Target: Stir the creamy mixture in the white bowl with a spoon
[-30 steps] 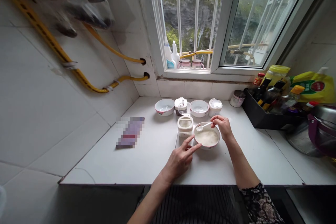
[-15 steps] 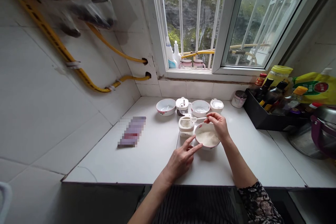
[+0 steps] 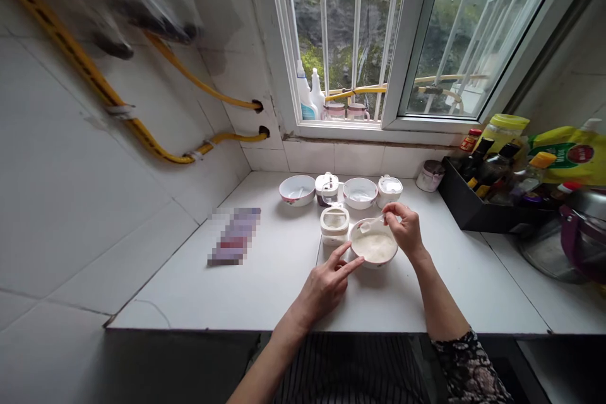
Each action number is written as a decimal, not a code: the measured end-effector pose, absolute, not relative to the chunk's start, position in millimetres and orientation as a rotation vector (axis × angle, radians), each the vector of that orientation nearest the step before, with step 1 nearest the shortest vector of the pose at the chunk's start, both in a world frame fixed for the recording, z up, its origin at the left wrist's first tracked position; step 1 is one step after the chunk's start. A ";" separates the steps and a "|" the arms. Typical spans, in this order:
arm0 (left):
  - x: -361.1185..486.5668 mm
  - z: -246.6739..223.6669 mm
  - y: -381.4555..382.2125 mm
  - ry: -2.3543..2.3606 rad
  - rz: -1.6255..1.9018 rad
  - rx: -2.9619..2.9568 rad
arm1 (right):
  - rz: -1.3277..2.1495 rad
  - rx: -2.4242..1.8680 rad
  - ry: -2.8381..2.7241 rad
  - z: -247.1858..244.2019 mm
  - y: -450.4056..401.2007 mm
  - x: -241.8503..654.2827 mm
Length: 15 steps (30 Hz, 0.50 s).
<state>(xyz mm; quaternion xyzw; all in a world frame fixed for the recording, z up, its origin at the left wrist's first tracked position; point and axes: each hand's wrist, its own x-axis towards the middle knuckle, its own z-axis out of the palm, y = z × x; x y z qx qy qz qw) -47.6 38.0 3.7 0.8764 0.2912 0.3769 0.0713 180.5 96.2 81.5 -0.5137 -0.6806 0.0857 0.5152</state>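
Note:
A bowl [image 3: 375,248] with whitish contents stands near the middle of the white counter. My right hand [image 3: 402,227] pinches a small white spoon [image 3: 367,226], its head over the bowl's far left part. The fingertips of my left hand [image 3: 326,284] touch the bowl's left rim, with index and middle fingers stretched apart. Just left of the bowl is an open white jar [image 3: 334,226] with pale contents. Behind stand a bowl [image 3: 297,191] at the left, a jar with dark contents [image 3: 327,189], another bowl [image 3: 360,194] and a white lidded jar [image 3: 390,191].
A pixelated purple item [image 3: 235,237] lies on the counter's left. At the right are a pink-and-white jar [image 3: 430,175], a black box [image 3: 468,208] of bottles and a metal pot [image 3: 549,252]. Yellow pipes [image 3: 137,129] run along the left wall below hanging bags.
My right hand has moved slightly right, and the spoon has gone from over the open jar to over the bowl. My left hand stays at the bowl's rim. The view has shifted slightly.

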 end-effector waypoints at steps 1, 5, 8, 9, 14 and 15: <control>-47.8 3.9 38.1 0.875 1.132 2.636 | 0.168 -1.272 -1.661 80.1 97.3 183.2; -48.3 3.2 38.2 0.897 1.139 2.643 | 0.031 -1.342 -1.813 73.4 100.7 181.7; -48.0 2.0 38.4 0.897 1.106 2.649 | 0.062 -1.375 -1.872 69.4 102.4 174.4; -47.8 1.8 38.5 0.900 1.113 2.645 | 0.111 -1.383 -1.870 68.6 102.8 172.5; -47.6 2.6 38.6 0.898 1.119 2.645 | 0.572 -1.382 -1.649 68.7 104.6 172.5; -47.8 2.9 38.5 0.894 1.117 2.651 | 0.662 -1.374 -1.572 69.4 104.8 173.6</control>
